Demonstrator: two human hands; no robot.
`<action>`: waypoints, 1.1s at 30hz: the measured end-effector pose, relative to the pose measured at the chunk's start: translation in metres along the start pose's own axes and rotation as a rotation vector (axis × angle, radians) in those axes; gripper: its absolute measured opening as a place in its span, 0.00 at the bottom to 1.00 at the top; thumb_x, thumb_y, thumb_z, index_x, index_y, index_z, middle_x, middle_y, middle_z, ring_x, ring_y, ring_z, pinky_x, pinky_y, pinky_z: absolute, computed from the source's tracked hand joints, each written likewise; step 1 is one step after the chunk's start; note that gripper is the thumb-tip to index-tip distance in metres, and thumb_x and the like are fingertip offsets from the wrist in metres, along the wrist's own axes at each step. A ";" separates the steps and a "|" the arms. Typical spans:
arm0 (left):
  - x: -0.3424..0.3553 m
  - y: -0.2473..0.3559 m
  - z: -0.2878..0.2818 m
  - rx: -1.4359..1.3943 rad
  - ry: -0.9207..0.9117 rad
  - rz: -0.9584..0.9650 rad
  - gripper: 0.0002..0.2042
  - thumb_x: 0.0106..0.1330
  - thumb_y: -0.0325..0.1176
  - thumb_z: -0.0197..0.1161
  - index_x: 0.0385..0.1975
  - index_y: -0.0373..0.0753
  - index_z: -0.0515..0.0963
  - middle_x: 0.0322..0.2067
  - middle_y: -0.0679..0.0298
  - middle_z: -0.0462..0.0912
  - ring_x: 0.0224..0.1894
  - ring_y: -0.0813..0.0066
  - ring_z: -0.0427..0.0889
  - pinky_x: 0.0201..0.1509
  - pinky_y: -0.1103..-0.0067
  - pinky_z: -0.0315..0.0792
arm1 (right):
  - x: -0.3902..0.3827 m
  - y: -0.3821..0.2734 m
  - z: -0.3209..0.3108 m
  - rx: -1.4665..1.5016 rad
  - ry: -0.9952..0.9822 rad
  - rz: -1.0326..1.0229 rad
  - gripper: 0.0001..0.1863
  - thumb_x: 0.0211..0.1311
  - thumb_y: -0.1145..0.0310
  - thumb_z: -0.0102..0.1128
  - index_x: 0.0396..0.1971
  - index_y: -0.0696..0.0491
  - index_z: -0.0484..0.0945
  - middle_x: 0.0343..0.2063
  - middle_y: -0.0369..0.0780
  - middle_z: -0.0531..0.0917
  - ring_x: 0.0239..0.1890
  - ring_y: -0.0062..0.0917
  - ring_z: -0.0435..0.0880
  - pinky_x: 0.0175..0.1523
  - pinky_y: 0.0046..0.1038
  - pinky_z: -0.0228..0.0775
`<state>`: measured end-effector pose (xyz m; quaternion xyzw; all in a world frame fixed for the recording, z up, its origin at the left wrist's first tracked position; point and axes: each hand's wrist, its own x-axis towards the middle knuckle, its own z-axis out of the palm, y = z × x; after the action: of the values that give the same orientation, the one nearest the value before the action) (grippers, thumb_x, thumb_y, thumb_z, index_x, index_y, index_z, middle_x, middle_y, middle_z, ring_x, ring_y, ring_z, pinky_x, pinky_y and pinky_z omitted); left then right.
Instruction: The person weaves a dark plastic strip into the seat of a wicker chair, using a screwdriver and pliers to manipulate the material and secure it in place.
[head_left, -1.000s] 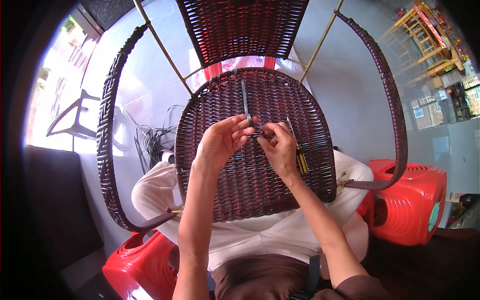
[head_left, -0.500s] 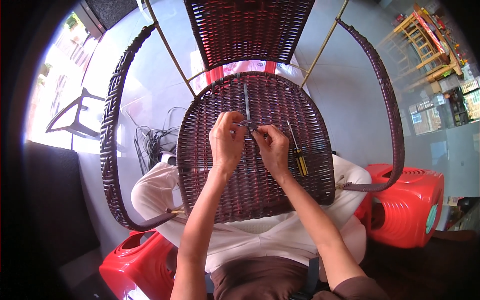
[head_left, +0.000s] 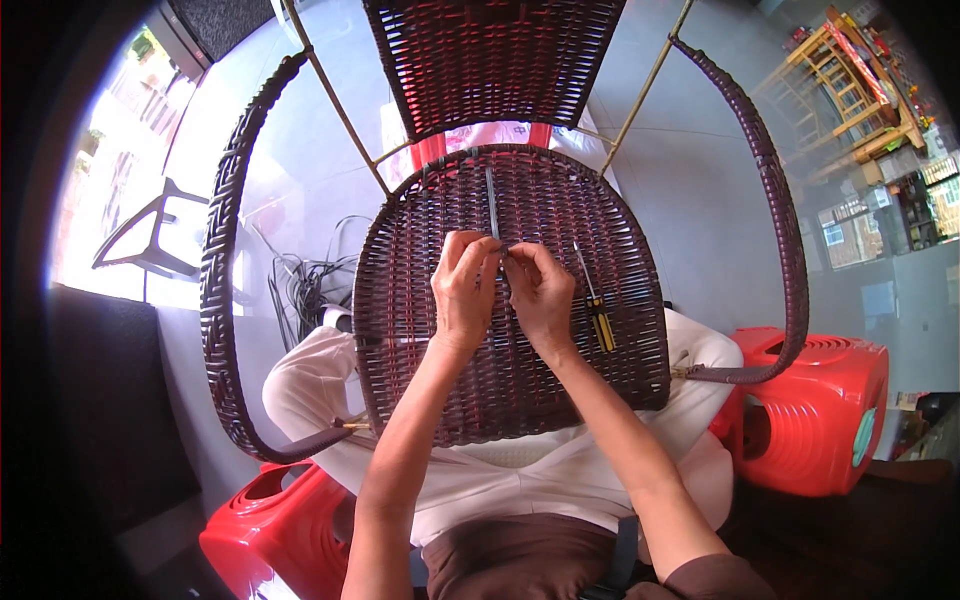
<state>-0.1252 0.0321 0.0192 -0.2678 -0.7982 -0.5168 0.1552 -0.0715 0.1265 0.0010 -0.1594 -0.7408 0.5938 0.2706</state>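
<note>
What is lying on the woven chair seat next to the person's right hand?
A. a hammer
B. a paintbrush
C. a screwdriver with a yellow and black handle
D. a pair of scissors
C: a screwdriver with a thin metal shaft and a yellow and black handle lies on the woven chair seat, just beside the right hand.

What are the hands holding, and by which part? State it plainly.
Both the left hand and the right hand pinch the lower end of a dark wicker strand that runs up the woven chair seat.
</note>
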 end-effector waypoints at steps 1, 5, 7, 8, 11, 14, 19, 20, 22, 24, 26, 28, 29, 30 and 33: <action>0.002 0.000 0.000 0.029 0.008 0.029 0.06 0.54 0.19 0.60 0.31 0.35 0.78 0.29 0.62 0.76 0.31 0.70 0.79 0.34 0.78 0.75 | 0.001 0.000 0.000 -0.020 0.003 -0.016 0.04 0.55 0.78 0.59 0.31 0.58 0.77 0.24 0.36 0.81 0.16 0.14 0.71 0.20 0.18 0.61; 0.009 0.002 0.000 0.076 -0.033 0.056 0.04 0.53 0.24 0.62 0.29 0.36 0.79 0.29 0.61 0.76 0.31 0.61 0.78 0.34 0.71 0.72 | 0.001 0.003 -0.002 -0.106 0.018 -0.106 0.05 0.54 0.78 0.59 0.32 0.58 0.77 0.23 0.36 0.80 0.16 0.15 0.73 0.21 0.19 0.63; 0.009 0.005 -0.002 0.046 -0.112 -0.042 0.04 0.53 0.24 0.62 0.28 0.36 0.80 0.28 0.61 0.77 0.30 0.60 0.79 0.34 0.71 0.72 | 0.000 0.002 -0.008 -0.144 0.017 -0.158 0.04 0.54 0.79 0.59 0.31 0.59 0.77 0.23 0.36 0.79 0.17 0.16 0.73 0.21 0.20 0.63; 0.009 0.006 -0.003 0.014 -0.192 -0.141 0.04 0.53 0.25 0.62 0.28 0.37 0.80 0.27 0.61 0.78 0.30 0.60 0.79 0.35 0.71 0.73 | 0.000 0.001 -0.011 -0.183 0.016 -0.209 0.03 0.54 0.79 0.59 0.29 0.60 0.77 0.23 0.37 0.79 0.17 0.16 0.74 0.21 0.21 0.64; 0.019 0.008 -0.018 0.042 -0.399 -0.130 0.05 0.52 0.25 0.62 0.28 0.38 0.81 0.27 0.58 0.80 0.30 0.59 0.80 0.35 0.71 0.73 | -0.001 -0.006 -0.024 -0.091 -0.177 0.014 0.02 0.53 0.80 0.59 0.27 0.61 0.77 0.24 0.36 0.77 0.19 0.15 0.75 0.22 0.20 0.66; 0.028 0.012 -0.028 0.039 -0.584 -0.108 0.05 0.51 0.24 0.61 0.28 0.38 0.81 0.27 0.57 0.81 0.30 0.59 0.81 0.36 0.70 0.73 | 0.002 -0.010 -0.039 0.099 -0.408 0.318 0.01 0.53 0.80 0.60 0.25 0.61 0.77 0.24 0.34 0.76 0.21 0.14 0.76 0.22 0.18 0.65; 0.030 0.015 -0.030 0.004 -0.667 -0.036 0.04 0.52 0.25 0.61 0.27 0.38 0.81 0.27 0.57 0.82 0.30 0.60 0.81 0.35 0.70 0.74 | 0.004 -0.011 -0.044 0.185 -0.501 0.268 0.03 0.52 0.79 0.61 0.27 0.61 0.77 0.23 0.33 0.75 0.20 0.11 0.72 0.22 0.16 0.65; 0.030 0.017 -0.029 0.002 -0.668 -0.035 0.04 0.52 0.25 0.61 0.27 0.38 0.81 0.27 0.57 0.82 0.30 0.60 0.81 0.35 0.70 0.74 | 0.002 -0.007 -0.042 0.132 -0.437 0.202 0.03 0.52 0.78 0.61 0.27 0.61 0.77 0.23 0.33 0.75 0.20 0.11 0.71 0.22 0.15 0.65; 0.033 0.023 -0.027 -0.054 -0.625 -0.071 0.06 0.51 0.21 0.63 0.28 0.37 0.81 0.27 0.59 0.82 0.32 0.67 0.83 0.36 0.74 0.76 | -0.003 -0.003 -0.039 0.079 -0.371 0.135 0.04 0.52 0.78 0.61 0.27 0.61 0.77 0.23 0.33 0.75 0.20 0.10 0.70 0.23 0.15 0.64; 0.033 0.023 -0.023 -0.043 -0.614 -0.032 0.06 0.51 0.20 0.62 0.28 0.36 0.80 0.27 0.59 0.82 0.32 0.67 0.83 0.36 0.74 0.76 | -0.008 -0.006 -0.034 0.027 -0.201 0.049 0.04 0.54 0.77 0.60 0.26 0.61 0.76 0.24 0.33 0.76 0.19 0.11 0.73 0.20 0.14 0.62; 0.031 0.023 -0.018 -0.033 -0.602 0.010 0.06 0.51 0.20 0.62 0.28 0.36 0.79 0.27 0.59 0.82 0.32 0.67 0.83 0.36 0.74 0.76 | -0.015 -0.009 -0.030 0.061 -0.133 0.091 0.03 0.55 0.77 0.58 0.26 0.61 0.75 0.24 0.34 0.76 0.18 0.13 0.75 0.19 0.14 0.62; 0.028 0.023 -0.014 -0.068 -0.565 0.011 0.02 0.55 0.23 0.58 0.27 0.37 0.76 0.24 0.57 0.80 0.27 0.60 0.81 0.28 0.71 0.72 | -0.020 -0.013 -0.026 0.096 -0.063 0.131 0.03 0.56 0.76 0.56 0.27 0.60 0.74 0.25 0.35 0.77 0.17 0.14 0.76 0.18 0.14 0.61; 0.026 0.021 -0.011 -0.081 -0.552 0.033 0.01 0.57 0.24 0.57 0.27 0.37 0.73 0.24 0.56 0.79 0.27 0.59 0.80 0.27 0.71 0.71 | -0.022 -0.014 -0.023 0.224 -0.024 0.242 0.03 0.57 0.76 0.56 0.29 0.60 0.72 0.25 0.37 0.77 0.16 0.15 0.77 0.17 0.15 0.63; 0.024 0.020 -0.009 -0.082 -0.552 0.034 0.01 0.57 0.24 0.57 0.27 0.37 0.73 0.24 0.56 0.79 0.27 0.59 0.80 0.27 0.71 0.71 | -0.023 -0.015 -0.022 0.353 0.016 0.353 0.04 0.58 0.76 0.55 0.32 0.60 0.71 0.25 0.38 0.77 0.15 0.17 0.78 0.17 0.15 0.64; 0.018 0.018 -0.004 -0.147 -0.403 0.047 0.03 0.58 0.25 0.57 0.28 0.37 0.70 0.23 0.58 0.77 0.25 0.57 0.79 0.26 0.70 0.71 | -0.020 -0.014 -0.021 0.460 -0.014 0.406 0.07 0.59 0.76 0.53 0.37 0.59 0.67 0.26 0.39 0.77 0.16 0.16 0.78 0.19 0.14 0.68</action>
<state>-0.1286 0.0388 0.0440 -0.3949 -0.7669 -0.5057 -0.0155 -0.0421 0.1288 0.0131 -0.2348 -0.5419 0.7889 0.1700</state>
